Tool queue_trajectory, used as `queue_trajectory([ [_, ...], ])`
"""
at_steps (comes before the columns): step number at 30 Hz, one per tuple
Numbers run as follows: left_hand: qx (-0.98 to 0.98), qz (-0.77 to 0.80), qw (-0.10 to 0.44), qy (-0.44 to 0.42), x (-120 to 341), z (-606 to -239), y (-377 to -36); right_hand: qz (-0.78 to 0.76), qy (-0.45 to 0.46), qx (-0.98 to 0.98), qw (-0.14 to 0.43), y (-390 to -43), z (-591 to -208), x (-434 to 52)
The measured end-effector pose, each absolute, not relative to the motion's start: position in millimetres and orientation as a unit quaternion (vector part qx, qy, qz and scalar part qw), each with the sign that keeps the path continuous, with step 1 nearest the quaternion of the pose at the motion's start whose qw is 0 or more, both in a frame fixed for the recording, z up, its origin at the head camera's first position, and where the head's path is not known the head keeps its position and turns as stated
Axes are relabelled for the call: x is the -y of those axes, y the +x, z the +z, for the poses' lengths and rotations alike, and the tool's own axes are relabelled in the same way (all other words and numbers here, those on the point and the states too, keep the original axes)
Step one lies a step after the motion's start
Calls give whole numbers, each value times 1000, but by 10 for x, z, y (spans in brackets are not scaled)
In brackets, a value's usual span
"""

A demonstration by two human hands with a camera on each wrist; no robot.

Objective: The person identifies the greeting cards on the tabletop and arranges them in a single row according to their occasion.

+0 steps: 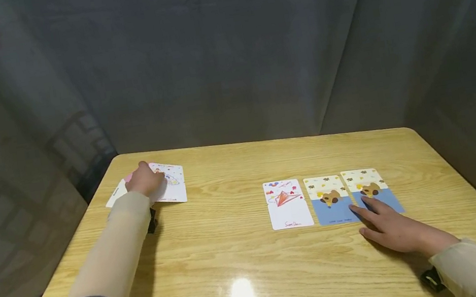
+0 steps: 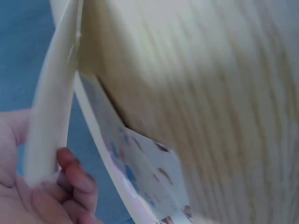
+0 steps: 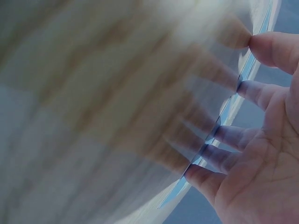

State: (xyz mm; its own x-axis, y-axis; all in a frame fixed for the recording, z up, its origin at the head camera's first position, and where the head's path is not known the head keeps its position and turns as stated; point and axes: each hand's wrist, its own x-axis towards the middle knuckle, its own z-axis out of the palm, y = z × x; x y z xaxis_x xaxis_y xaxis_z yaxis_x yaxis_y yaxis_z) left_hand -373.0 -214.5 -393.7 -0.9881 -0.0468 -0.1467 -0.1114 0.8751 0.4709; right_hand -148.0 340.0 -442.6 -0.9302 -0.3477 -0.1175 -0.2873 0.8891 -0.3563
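— What stands in the room?
— A light wooden table (image 1: 247, 270) with rounded corners and visible grain; its top is glossy, and a bright patch of light reflects near the front edge.
— And behind it?
— A grey curtain (image 1: 224, 53) hangs in soft folds across the whole back and wraps round both sides. On the left a faint lattice pattern (image 1: 81, 151) shows.
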Motion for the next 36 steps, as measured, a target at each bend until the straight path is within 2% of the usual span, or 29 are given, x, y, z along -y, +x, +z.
queue_trajectory([
  [7,-914,401,63,-28,2070,-3939,-3772,-173,-169,-966,87,-1522,-4430,-3397],
  [15,-876,478,62,-12,1871,-3852,-3704,-173,-177,-965,83,-1560,-4483,-3375],
  [24,-831,541,126,21,1712,-3737,-3588,-168,-181,-966,76,-1605,-4473,-3393],
  [36,-823,530,191,74,1356,-3913,-3390,-175,-174,-965,83,-1616,-4459,-3387],
])
